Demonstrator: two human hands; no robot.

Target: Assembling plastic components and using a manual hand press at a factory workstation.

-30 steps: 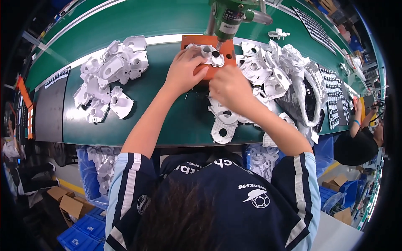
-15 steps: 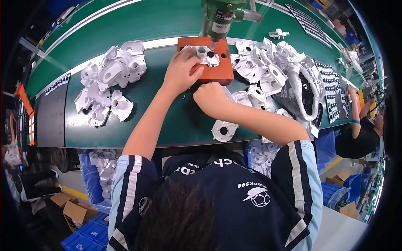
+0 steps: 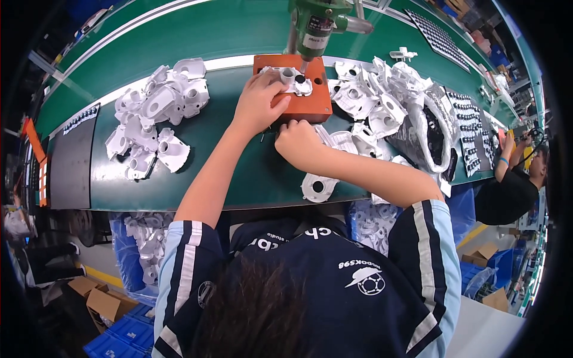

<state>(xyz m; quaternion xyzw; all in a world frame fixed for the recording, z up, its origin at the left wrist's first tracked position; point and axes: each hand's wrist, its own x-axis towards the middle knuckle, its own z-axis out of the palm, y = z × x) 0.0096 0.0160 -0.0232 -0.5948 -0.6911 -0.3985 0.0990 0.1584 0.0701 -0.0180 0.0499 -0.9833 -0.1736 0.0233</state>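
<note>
An orange fixture block (image 3: 307, 106) sits on the green bench under a hanging green power tool (image 3: 314, 21). A white moulded plastic part (image 3: 293, 81) lies on top of the block, below the tool's tip. My left hand (image 3: 255, 104) lies on the block with its fingers pressed on that part. My right hand (image 3: 296, 140) is curled into a loose fist at the block's front edge, touching it. I cannot see anything in it.
Heaps of white plastic parts lie left (image 3: 156, 113) and right (image 3: 373, 101) of the block, and one part (image 3: 316, 186) near the front edge. A clear bag (image 3: 431, 128) and black trays (image 3: 443, 37) are on the right. A co-worker (image 3: 512, 188) sits far right.
My right hand has left the heap of white parts on the right and come in to the block's front edge. My left hand has stayed on the part on the block.
</note>
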